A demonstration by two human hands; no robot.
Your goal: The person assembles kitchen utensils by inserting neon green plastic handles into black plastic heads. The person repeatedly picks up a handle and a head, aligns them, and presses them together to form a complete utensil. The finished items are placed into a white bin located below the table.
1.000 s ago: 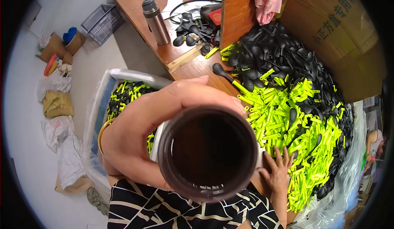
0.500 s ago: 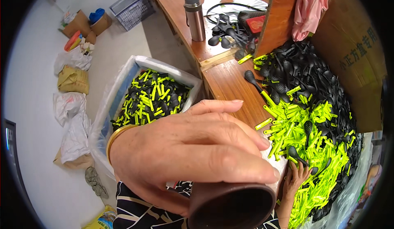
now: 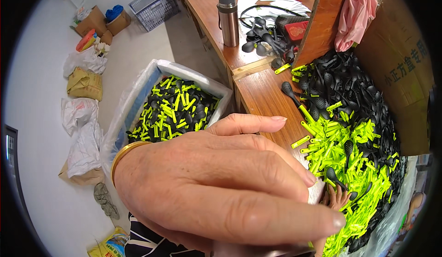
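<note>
Dark cup, mostly hidden, gripped by left hand; right hand, fingers loosely spread, touches lime-green handles. Left of handles: desktop edge. Beyond, right: character-printed cardboard.

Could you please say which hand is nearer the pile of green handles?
Right: the right hand is at the left edge of the pile; the left hand is mostly left of it, nearer the camera.

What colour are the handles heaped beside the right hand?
The handles are bright yellow-green, seen best in the head view.
</note>
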